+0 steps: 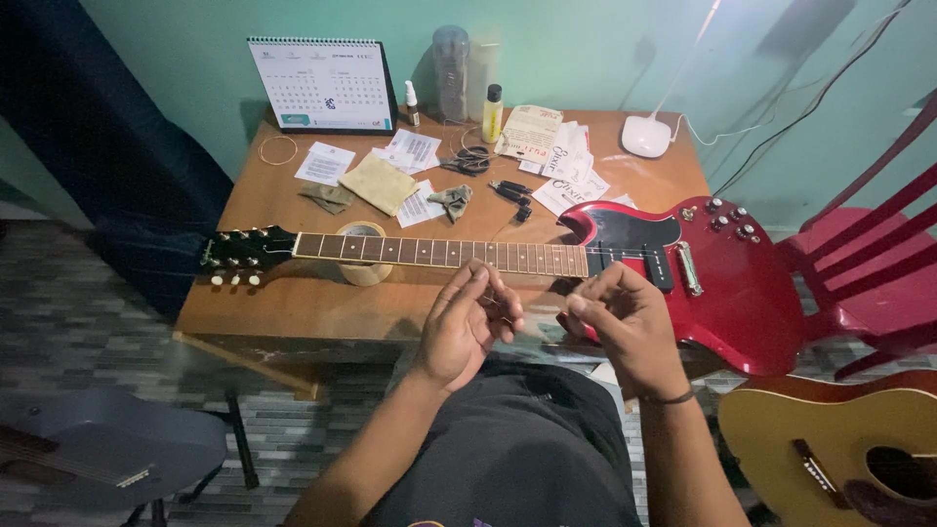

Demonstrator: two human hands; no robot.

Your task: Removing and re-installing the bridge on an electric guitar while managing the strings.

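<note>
Lying across worktop (293, 312): red electric guitar (742, 293), neck resting on tape roll (363, 268). Hovering near its near edge: left hand (468, 327), fingers curled together; right hand (625, 322), fingertips pinching together, contents too small to tell. Standing far left: calendar (322, 86).

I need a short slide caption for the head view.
Two hands pinch something thin before a red guitar on a table.

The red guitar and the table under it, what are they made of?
The red guitar looks like wood under a glossy red lacquer: light glints off its body. Its knobs and bridge look like shiny metal, and its dark neck looks like wood with pale metal frets. The table looks like brown wood or a wood veneer with a dull, worn finish; its front edge is chipped and pale.
</note>
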